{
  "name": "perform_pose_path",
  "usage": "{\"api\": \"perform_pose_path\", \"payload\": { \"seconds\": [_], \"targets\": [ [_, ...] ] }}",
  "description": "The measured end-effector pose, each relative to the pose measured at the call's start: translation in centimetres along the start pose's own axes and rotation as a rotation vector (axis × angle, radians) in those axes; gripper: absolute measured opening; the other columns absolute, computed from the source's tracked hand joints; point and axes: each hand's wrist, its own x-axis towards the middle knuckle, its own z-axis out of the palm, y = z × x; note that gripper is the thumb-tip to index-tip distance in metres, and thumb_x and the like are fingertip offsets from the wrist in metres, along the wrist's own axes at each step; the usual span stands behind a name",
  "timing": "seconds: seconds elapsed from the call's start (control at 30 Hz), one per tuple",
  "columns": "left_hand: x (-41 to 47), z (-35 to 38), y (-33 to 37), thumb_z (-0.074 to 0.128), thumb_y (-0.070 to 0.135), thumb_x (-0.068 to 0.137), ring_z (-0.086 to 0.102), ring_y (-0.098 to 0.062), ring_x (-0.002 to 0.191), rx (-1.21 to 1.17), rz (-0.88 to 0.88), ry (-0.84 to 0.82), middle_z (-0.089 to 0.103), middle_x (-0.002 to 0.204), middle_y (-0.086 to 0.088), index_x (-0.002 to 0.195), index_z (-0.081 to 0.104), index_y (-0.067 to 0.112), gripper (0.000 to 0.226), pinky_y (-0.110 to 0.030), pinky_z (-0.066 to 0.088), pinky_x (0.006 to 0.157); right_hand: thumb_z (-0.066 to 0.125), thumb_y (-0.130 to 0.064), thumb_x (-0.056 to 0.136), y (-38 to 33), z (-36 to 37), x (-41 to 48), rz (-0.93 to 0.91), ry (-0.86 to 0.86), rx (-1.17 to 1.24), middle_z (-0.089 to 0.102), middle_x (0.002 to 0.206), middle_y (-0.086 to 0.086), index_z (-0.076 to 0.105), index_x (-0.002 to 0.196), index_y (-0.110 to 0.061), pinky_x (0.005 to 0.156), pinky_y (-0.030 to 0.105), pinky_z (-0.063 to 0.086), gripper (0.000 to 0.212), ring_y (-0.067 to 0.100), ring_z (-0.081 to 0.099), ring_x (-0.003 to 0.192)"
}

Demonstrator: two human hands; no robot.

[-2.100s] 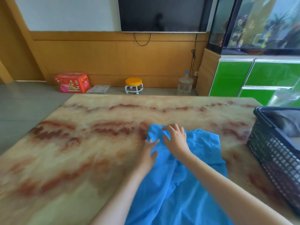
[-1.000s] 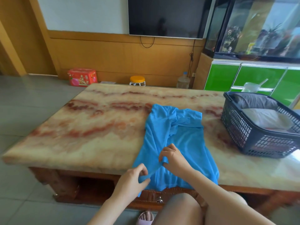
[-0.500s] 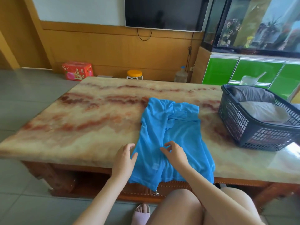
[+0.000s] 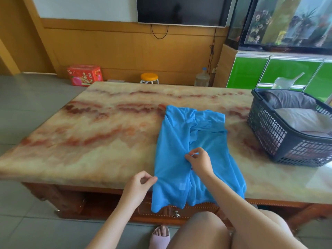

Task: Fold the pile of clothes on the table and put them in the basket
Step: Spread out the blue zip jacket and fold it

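Both bare forearms reach forward, left grip [image 4: 142, 184] pinching the blue shirt [image 4: 176, 141] at its edge, right grip [image 4: 199, 162] pinching mid-cloth, fingers curled.

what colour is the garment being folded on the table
The garment is plain bright blue, seen clearly in the head view.

The basket [image 4: 265, 133] ran off the right edge, its mesh wall hiding the lower part of the folded clothes [image 4: 303, 119] inside. Left of the basket, your right hand [image 4: 200, 162] covered part of the blue garment [image 4: 172, 141], whose far end was too bunched to read.
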Motion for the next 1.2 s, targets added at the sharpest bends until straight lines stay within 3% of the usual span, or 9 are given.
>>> {"api": "perform_pose_path", "payload": {
  "seconds": [0.13, 0.27, 0.37, 0.57, 0.67, 0.8, 0.97, 1.1, 1.2],
  "targets": [
    [-0.8, 0.9, 0.5, 0.065, 0.005, 0.085, 0.061, -0.017, 0.057, -0.240, -0.120, -0.014, 0.062, 0.069, -0.011, 0.082, 0.053, 0.002, 0.013, -0.029, 0.056, 0.054, 0.072, -0.020, 0.077, 0.4, -1.0, -0.4, 0.002, -0.023, -0.057, 0.053, 0.080, -0.003, 0.053, 0.091, -0.019, 0.069, 0.049, 0.056, 0.023, 0.021, 0.058, 0.065],
    [-0.7, 1.2, -0.2, 0.068, 0.003, 0.082, 0.053, -0.009, 0.039, -0.152, -0.096, 0.009, 0.057, 0.057, -0.007, 0.082, 0.049, 0.005, 0.020, -0.023, 0.046, 0.039, 0.072, -0.022, 0.079, 0.9, -1.1, -0.9, -0.060, -0.079, -0.157, 0.049, 0.085, -0.003, 0.053, 0.100, -0.018, 0.055, 0.037, 0.052, 0.029, 0.019, 0.055, 0.070],
    [-0.6, 1.1, -1.0, 0.072, 0.006, 0.079, 0.053, -0.011, 0.039, -0.015, -0.098, -0.003, 0.056, 0.052, -0.003, 0.083, 0.049, 0.006, 0.023, -0.025, 0.043, 0.038, 0.066, -0.020, 0.083, 1.3, -1.3, -1.0, -0.148, -0.084, -0.411, 0.053, 0.089, -0.003, 0.054, 0.105, -0.019, 0.065, 0.028, 0.042, 0.025, 0.016, 0.053, 0.080],
    [-0.5, 0.6, 0.4, 0.063, 0.040, 0.085, 0.056, -0.008, 0.074, 0.488, 0.117, 0.153, 0.057, 0.079, 0.009, 0.085, 0.052, 0.026, 0.018, -0.021, 0.037, 0.057, 0.063, -0.037, 0.086, 0.7, -2.3, -0.4, -0.191, -0.046, -0.450, 0.057, 0.091, -0.008, 0.056, 0.102, -0.023, 0.063, 0.028, 0.035, 0.023, 0.012, 0.050, 0.081],
    [1.6, 1.5, 2.1, 0.058, 0.028, 0.090, 0.052, -0.013, 0.104, 0.563, 0.360, 0.197, 0.056, 0.106, 0.008, 0.105, 0.060, 0.025, 0.016, -0.024, 0.040, 0.084, 0.059, -0.042, 0.088, -0.3, -2.5, 1.5, -0.142, -0.006, -0.394, 0.056, 0.092, -0.008, 0.057, 0.106, -0.021, 0.068, 0.028, 0.036, 0.028, 0.014, 0.051, 0.083],
    [6.4, 4.3, 4.6, 0.052, 0.021, 0.095, 0.028, -0.017, 0.140, 0.573, 0.421, 0.082, 0.037, 0.148, -0.001, 0.130, 0.054, 0.022, 0.035, -0.024, 0.018, 0.110, 0.058, -0.048, 0.087, -1.7, -1.9, 5.0, -0.086, 0.024, -0.380, 0.063, 0.094, -0.006, 0.054, 0.112, -0.018, 0.071, 0.029, 0.038, 0.039, 0.020, 0.060, 0.094],
    [11.7, 7.2, 5.3, 0.038, 0.037, 0.099, -0.008, -0.017, 0.146, 0.816, 0.401, -0.057, -0.004, 0.159, -0.004, 0.150, 0.017, 0.026, 0.056, -0.038, -0.003, 0.118, 0.063, -0.044, 0.085, -1.7, -0.1, 7.7, -0.148, 0.011, -0.426, 0.063, 0.093, -0.006, 0.049, 0.107, -0.019, 0.069, 0.029, 0.038, 0.036, 0.017, 0.059, 0.093],
    [12.8, 7.7, 3.7, 0.025, 0.053, 0.097, -0.011, -0.012, 0.145, 0.934, 0.342, -0.156, -0.009, 0.158, 0.003, 0.150, 0.000, 0.029, 0.064, -0.038, -0.006, 0.117, 0.053, -0.023, 0.090, -2.0, 0.5, 9.3, -0.196, 0.145, -0.374, 0.065, 0.095, -0.002, 0.055, 0.103, -0.022, 0.067, 0.029, 0.037, 0.013, 0.021, 0.060, 0.093],
    [12.7, 7.4, 2.9, -0.004, 0.076, 0.075, -0.008, -0.010, 0.145, 0.949, 0.380, -0.157, -0.005, 0.158, 0.006, 0.149, 0.001, 0.034, 0.086, -0.036, -0.005, 0.116, 0.048, -0.018, 0.089, -1.4, 0.0, 10.2, -0.207, 0.094, -0.555, 0.066, 0.096, 0.000, 0.058, 0.103, -0.023, 0.066, 0.029, 0.037, 0.017, 0.024, 0.058, 0.096]
  ]
}}
